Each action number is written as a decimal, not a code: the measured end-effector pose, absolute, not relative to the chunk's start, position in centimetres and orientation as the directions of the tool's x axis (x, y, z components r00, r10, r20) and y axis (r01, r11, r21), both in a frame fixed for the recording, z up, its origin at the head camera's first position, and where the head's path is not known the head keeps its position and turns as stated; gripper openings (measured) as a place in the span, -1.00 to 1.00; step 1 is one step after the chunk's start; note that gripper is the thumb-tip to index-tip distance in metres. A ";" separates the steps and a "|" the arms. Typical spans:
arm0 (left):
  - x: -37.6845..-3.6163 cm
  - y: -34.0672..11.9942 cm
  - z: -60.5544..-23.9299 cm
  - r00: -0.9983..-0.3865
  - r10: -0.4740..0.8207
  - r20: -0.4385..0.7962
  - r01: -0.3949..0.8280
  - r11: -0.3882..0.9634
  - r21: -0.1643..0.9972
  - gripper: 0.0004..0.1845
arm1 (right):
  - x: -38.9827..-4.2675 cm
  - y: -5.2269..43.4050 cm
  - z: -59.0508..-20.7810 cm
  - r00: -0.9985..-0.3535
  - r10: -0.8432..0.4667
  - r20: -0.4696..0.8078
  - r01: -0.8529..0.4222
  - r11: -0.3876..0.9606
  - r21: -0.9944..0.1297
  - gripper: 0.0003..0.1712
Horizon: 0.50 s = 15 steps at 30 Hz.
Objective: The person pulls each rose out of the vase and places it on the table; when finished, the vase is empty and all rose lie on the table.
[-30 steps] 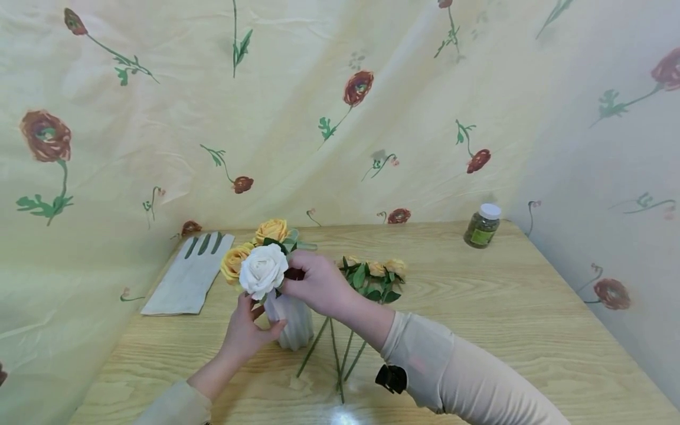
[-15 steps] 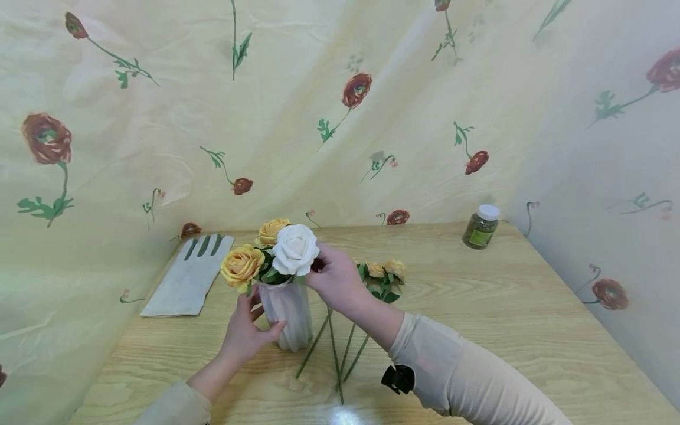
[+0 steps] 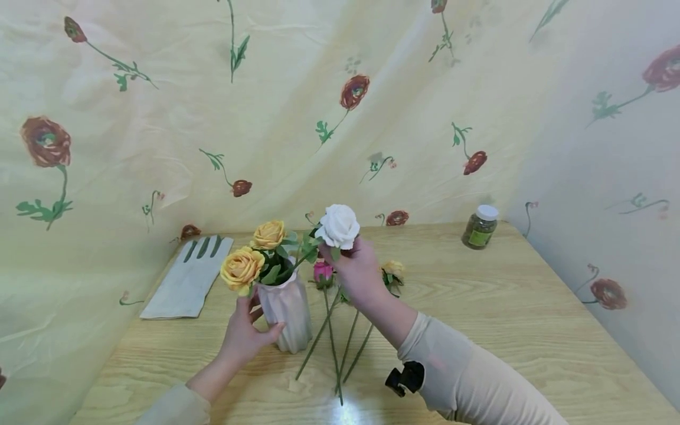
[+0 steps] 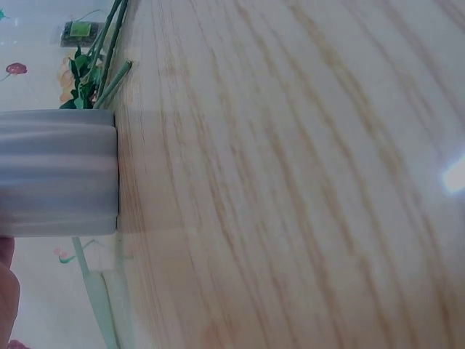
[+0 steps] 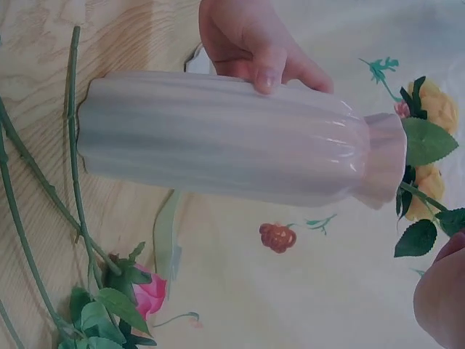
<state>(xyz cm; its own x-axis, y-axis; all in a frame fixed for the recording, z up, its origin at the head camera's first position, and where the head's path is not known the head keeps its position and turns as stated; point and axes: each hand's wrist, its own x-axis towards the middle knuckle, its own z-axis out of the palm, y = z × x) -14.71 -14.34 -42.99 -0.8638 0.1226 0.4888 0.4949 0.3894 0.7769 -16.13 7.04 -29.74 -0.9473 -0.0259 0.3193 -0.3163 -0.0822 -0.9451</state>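
Observation:
A pale ribbed vase (image 3: 287,316) stands upright on the table. My left hand (image 3: 249,333) grips its left side, with the thumb across the front; in the right wrist view the thumb of that left hand (image 5: 251,43) lies against the vase (image 5: 232,138). Two yellow roses (image 3: 242,268) lean out of the vase's mouth to the left. My right hand (image 3: 358,268) pinches a white rose (image 3: 339,226) just below its bloom, up and right of the vase. Its leafy stem slants down into the mouth. The right fingertips are partly hidden behind the bloom.
Right of the vase lie several loose stems (image 3: 332,348), with a pink rose (image 3: 323,273) and a yellow rose (image 3: 393,271) at their far ends. A glove (image 3: 183,283) lies at the left edge. A lidded jar (image 3: 480,227) stands at the back right.
My right hand has moved right and upward with the white rose, from in front of the yellow roses to beyond the vase's right side. My left hand has stayed on the vase.

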 end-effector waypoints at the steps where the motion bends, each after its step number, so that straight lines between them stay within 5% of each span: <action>1: -14.7 -14.3 -43.0 -0.865 0.122 0.487 0.493 0.390 0.778 -0.15 | -16.2 7.2 -29.7 -0.951 -0.010 0.310 -0.308 -0.088 -0.947 -0.65; 15: -13.0 -13.2 -40.1 -0.841 0.118 0.527 0.525 0.407 0.747 -0.24 | -16.4 8.6 -29.0 -0.931 0.058 0.359 -0.357 -0.342 -0.869 -0.84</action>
<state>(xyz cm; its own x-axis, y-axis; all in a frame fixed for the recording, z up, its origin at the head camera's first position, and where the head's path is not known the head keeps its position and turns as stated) -13.00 -13.18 -40.10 -0.8414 0.1178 0.5274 0.5254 0.4069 0.7473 -16.43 8.64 -28.95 -0.9314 0.0578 0.3594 -0.3567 -0.3420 -0.8694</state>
